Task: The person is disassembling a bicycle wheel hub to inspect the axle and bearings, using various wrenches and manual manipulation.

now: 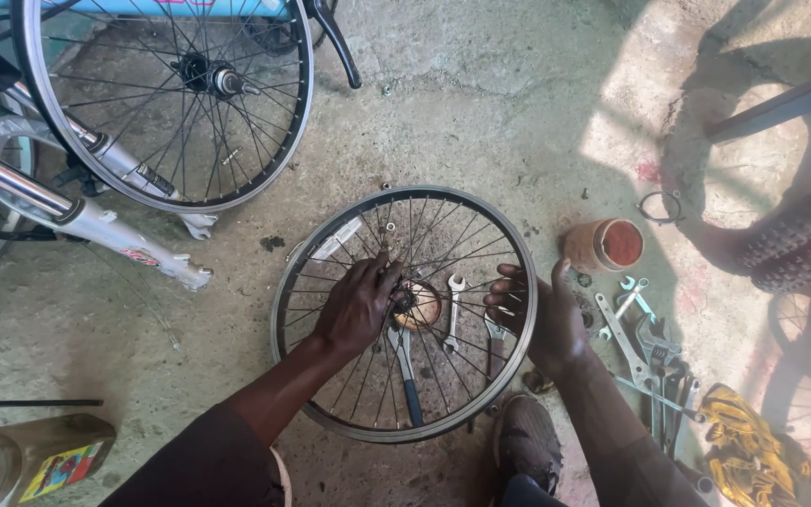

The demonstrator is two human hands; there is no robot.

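Note:
A bare bicycle wheel [316, 253] with a dark rim and thin spokes lies flat on the concrete floor. My left hand [359, 305] rests on the spokes at the hub [417, 304], fingers curled around the hub's left side. My right hand [537, 314] grips the rim on the wheel's right side, fingers hooked over it among the spokes. Under the spokes lie a silver open-ended wrench [453, 310] and a tool with a blue handle [407, 376].
An upturned bicycle with a spoked wheel [166, 99] and silver fork [96, 225] stands at the upper left. Several wrenches [635, 329] lie to the right, beside a rusty tin [604, 246]. A knobby tyre [804, 239], yellow rag [753, 451], oil bottle [30, 458] and my shoe [527, 437] surround them.

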